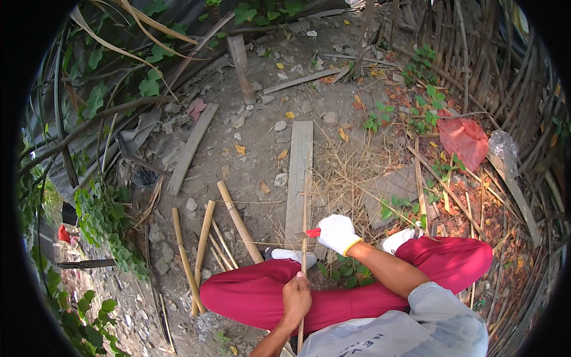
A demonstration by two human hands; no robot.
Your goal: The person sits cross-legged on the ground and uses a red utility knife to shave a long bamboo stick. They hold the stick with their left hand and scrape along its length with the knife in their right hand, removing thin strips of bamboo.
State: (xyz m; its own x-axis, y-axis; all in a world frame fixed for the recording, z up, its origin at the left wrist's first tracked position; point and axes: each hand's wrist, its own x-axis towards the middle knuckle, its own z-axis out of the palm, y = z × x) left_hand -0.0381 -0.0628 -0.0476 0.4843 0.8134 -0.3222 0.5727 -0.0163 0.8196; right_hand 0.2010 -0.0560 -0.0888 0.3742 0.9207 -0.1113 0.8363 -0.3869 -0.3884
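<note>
My bare left hand is closed round a long thin strip of bamboo or wood, which runs upright in the picture from my lap out over the ground. My right hand, in a white glove with a yellow cuff edge, grips a knife by its red handle. The short blade touches or lies right against the strip, a little beyond my left hand. Beneath the strip's far part lies a flat grey plank on the ground. My legs in dark red trousers are folded on either side.
Several bamboo poles lean or lie left of my knee. Another board rests farther left, and a wooden post stands at the back. Dry straw, a red plastic bag and a stick fence are on the right.
</note>
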